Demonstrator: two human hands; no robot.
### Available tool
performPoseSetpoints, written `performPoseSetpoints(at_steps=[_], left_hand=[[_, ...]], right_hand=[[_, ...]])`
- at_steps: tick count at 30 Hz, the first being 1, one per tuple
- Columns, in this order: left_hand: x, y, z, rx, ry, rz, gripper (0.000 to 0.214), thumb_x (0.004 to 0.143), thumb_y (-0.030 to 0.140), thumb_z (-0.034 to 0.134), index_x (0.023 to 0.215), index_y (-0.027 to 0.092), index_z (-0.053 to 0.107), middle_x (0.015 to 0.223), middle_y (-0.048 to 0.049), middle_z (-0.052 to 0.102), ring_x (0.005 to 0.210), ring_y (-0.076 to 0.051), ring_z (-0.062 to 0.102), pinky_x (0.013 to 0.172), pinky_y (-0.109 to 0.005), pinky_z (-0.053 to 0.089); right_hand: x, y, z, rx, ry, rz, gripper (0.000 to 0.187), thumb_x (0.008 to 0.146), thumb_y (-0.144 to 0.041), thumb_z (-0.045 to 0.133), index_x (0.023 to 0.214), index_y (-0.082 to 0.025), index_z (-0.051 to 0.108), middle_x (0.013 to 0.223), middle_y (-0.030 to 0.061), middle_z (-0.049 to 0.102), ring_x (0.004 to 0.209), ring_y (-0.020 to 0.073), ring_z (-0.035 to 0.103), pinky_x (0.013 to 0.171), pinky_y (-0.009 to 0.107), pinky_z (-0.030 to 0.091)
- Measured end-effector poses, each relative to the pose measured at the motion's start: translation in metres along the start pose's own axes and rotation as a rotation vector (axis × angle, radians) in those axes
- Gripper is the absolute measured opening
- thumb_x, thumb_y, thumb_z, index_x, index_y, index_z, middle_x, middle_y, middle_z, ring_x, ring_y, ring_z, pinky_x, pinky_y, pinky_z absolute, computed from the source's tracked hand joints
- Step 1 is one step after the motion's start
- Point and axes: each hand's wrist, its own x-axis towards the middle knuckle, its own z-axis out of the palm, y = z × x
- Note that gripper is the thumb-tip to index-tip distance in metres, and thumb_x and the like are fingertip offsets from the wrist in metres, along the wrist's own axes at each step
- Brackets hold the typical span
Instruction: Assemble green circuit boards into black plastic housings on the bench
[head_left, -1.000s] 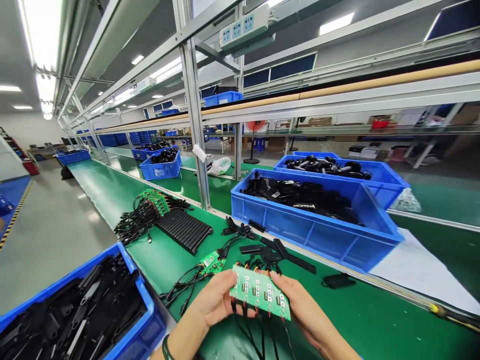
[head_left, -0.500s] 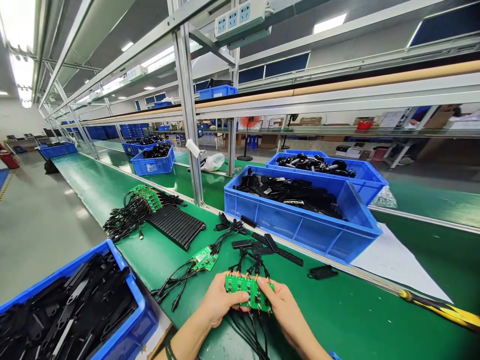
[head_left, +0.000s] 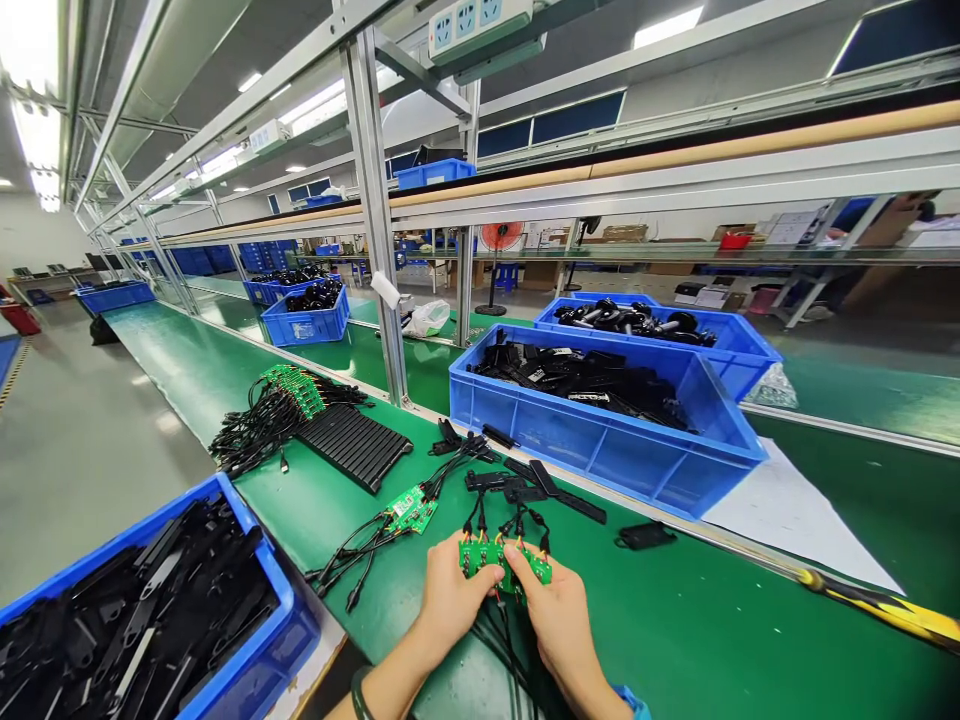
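Observation:
Between my two hands is a green circuit board (head_left: 472, 553) with black cables running out from its far and near edges. My left hand (head_left: 452, 592) grips its left part, thumb on top. My right hand (head_left: 553, 608) holds the right part, the thumb pressed near the middle of the board. The fingers beneath are hidden. Left of my hands, a second green circuit board (head_left: 412, 510) with black cables lies on the green bench (head_left: 397, 620). Just beyond the held board, black plastic casings (head_left: 517, 488) lie scattered.
A blue bin (head_left: 600, 445) of black parts stands behind the casings; another blue bin (head_left: 289, 600) is at lower left. A black ridged tray (head_left: 356, 445) sits beside a stack of cabled boards (head_left: 292, 390). A yellow-black tool (head_left: 885, 610) lies at right, and a metal post (head_left: 379, 220) rises behind.
The held board has shifted slightly right and now looks tilted, with its face foreshortened. My right thumb has moved inward over the board, and both hands have turned a little.

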Motion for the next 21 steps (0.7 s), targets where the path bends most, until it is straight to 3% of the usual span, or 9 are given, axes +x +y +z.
performPoseSetpoints(at_steps=[4,9,12,15,21], left_hand=[[0.000,0.000,-0.002,0.098,0.044,0.056,0.015,0.072,0.027,0.070,0.081,0.016,0.071,0.074,-0.0044,0.071,0.068,-0.020,0.062,0.071,-0.033,0.052],[0.004,0.000,-0.010,-0.269,-0.060,-0.052,0.043,0.060,0.041,0.085,0.088,0.012,0.071,0.085,-0.0075,0.073,0.074,-0.019,0.063,0.073,-0.030,0.051],[0.006,0.001,-0.010,-0.336,-0.150,-0.111,0.047,0.056,0.046,0.086,0.082,0.010,0.073,0.075,-0.0062,0.070,0.064,-0.015,0.059,0.065,-0.028,0.049],[0.006,-0.001,-0.005,-0.313,-0.137,-0.111,0.046,0.057,0.047,0.085,0.080,0.008,0.075,0.064,-0.0042,0.066,0.055,-0.012,0.053,0.055,-0.024,0.044],[0.003,-0.015,0.003,-0.180,0.013,-0.037,0.031,0.064,0.038,0.078,0.077,0.010,0.077,0.064,-0.0046,0.069,0.056,-0.014,0.055,0.054,-0.024,0.045]], right_hand=[[0.000,0.000,0.002,-0.048,0.007,-0.030,0.052,0.063,-0.067,0.074,0.079,-0.017,0.079,0.078,0.0090,0.076,0.078,0.0300,0.069,0.079,0.043,0.055],[0.005,-0.007,0.000,-0.070,-0.144,-0.048,0.054,0.071,-0.067,0.068,0.085,-0.016,0.079,0.081,0.0091,0.077,0.075,0.0282,0.070,0.077,0.042,0.056],[0.008,-0.008,0.000,-0.114,-0.177,-0.073,0.057,0.073,-0.069,0.065,0.085,-0.015,0.079,0.079,0.0091,0.076,0.071,0.0272,0.069,0.071,0.040,0.057],[0.009,-0.002,0.001,-0.187,-0.130,-0.113,0.058,0.072,-0.070,0.065,0.081,-0.015,0.079,0.074,0.0089,0.076,0.068,0.0271,0.068,0.067,0.038,0.056],[0.006,0.018,0.007,-0.360,0.081,-0.200,0.061,0.073,-0.073,0.056,0.078,-0.016,0.079,0.068,0.0102,0.075,0.062,0.0267,0.067,0.061,0.034,0.051]])
